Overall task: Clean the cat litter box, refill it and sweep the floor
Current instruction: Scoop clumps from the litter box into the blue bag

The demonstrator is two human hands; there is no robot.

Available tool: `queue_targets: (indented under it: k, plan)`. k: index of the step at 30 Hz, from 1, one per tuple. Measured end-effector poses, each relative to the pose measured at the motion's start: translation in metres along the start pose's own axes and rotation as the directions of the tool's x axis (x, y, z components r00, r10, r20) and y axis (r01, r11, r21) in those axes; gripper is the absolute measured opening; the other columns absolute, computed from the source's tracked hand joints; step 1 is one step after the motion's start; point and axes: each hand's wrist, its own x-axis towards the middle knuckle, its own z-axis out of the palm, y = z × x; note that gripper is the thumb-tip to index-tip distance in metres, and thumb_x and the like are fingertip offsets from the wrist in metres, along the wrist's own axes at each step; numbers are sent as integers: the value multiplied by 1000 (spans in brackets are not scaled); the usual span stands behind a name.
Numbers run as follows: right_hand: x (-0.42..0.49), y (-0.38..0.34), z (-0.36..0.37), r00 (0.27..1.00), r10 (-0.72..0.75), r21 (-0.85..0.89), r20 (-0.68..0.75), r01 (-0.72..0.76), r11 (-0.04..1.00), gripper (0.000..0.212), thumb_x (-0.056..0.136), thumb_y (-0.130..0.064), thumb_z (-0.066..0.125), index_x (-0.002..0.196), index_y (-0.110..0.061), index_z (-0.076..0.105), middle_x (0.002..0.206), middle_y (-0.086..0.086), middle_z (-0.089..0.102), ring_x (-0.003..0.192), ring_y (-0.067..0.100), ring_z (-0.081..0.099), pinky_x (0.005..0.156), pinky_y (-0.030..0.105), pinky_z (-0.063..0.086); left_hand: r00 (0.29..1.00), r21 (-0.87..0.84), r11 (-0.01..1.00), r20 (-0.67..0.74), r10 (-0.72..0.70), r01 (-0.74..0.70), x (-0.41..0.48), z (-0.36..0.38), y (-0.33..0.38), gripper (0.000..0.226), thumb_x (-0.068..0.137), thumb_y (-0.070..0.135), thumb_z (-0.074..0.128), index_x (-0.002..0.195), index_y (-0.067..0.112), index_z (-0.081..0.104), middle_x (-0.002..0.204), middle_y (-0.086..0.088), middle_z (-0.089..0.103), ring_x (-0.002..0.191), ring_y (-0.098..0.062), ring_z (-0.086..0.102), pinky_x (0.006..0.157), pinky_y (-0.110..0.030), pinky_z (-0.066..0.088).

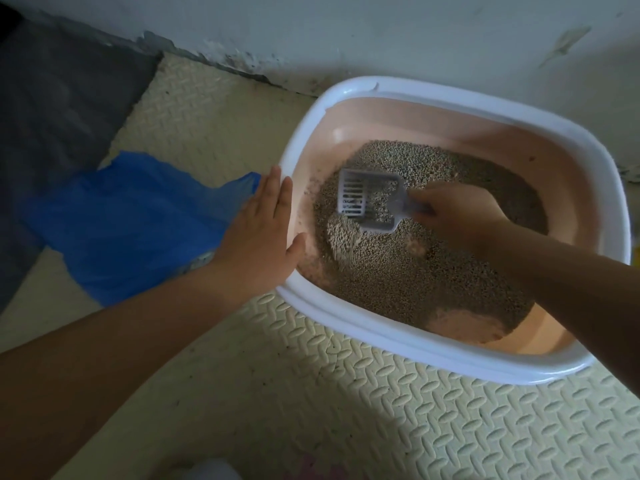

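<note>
A litter box (363,332) with a white rim and pink inside stands on the floor mat against the wall. Grey-brown litter (433,271) covers most of its bottom, with bare pink patches at the left and front. My right hand (460,211) grips the handle of a grey slotted scoop (363,199), whose head lies in the litter near the left side. My left hand (258,237) rests flat with straight fingers on the box's left rim, the thumb inside the wall.
A blue plastic bag (131,223) lies on the floor just left of the box, partly under my left forearm. A dark grey mat (59,105) covers the far left. The cream patterned foam mat (415,420) stretches in front. The wall (381,36) runs behind.
</note>
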Motion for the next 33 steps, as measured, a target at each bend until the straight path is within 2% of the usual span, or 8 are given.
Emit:
queue_targets:
  k: [6,12,16,22,27,29,31,33]
  plan:
    - [-14,-27,7,986,-117,-13,119,120,993,28,94,-39,44,119,-31,54,93,-6,56,76,14,56,56,23,42,1000,-89,996,-26,-5,2,-4,1,-3,76,96,39,36,150,7,-7,157,-6,-21,146,-22,-6,116,-35,13]
    - [-24,-50,5,972,-174,-88,161,190,978,40,98,-38,34,137,-33,40,104,-7,55,84,15,60,51,22,33,1000,-111,994,-25,6,-9,-3,0,-4,77,95,36,39,150,6,-6,157,-7,-21,146,-22,-6,118,-37,15]
    - [-25,-46,-4,979,-140,-120,148,158,980,39,99,-37,34,138,-33,39,104,-6,54,84,18,61,53,23,37,999,-114,993,-34,5,-9,-4,-1,-4,76,95,37,37,150,6,-4,157,-7,-19,146,-22,-2,116,-36,18]
    - [-31,-44,-8,958,-181,-12,221,188,982,33,95,-34,43,126,-35,52,99,-10,57,85,13,60,64,26,49,999,-95,995,-42,5,-9,-4,-1,-2,73,96,33,38,150,5,-3,157,-8,-19,146,-22,-4,116,-33,15]
    - [-20,-32,-23,933,-210,-157,294,264,952,45,98,-39,39,142,-39,32,109,-5,57,90,13,60,66,26,50,999,-88,996,-41,1,-4,-4,0,-4,74,97,35,38,150,7,-5,157,-6,-20,146,-21,-3,115,-35,16]
    - [-6,-36,-29,912,-234,-237,337,323,916,44,97,-32,47,139,-37,37,102,-2,57,84,13,60,62,27,52,999,-94,996,-35,4,-8,-3,0,-4,75,96,34,39,150,7,-5,157,-6,-20,146,-22,-2,115,-35,17]
    - [11,-47,-32,886,-190,-317,423,341,885,50,86,-25,65,131,-38,47,99,-3,61,86,17,61,72,38,55,1000,-96,995,-28,3,-5,-3,0,-3,75,96,33,40,150,7,-4,157,-7,-18,146,-24,0,115,-36,19]
    - [24,-60,-36,846,-129,-376,518,360,854,50,78,-29,73,124,-38,54,107,-6,64,101,21,58,91,51,45,1000,-88,996,-22,-1,-1,-3,0,-1,75,95,33,41,150,6,-2,158,-8,-17,146,-26,4,113,-37,21]
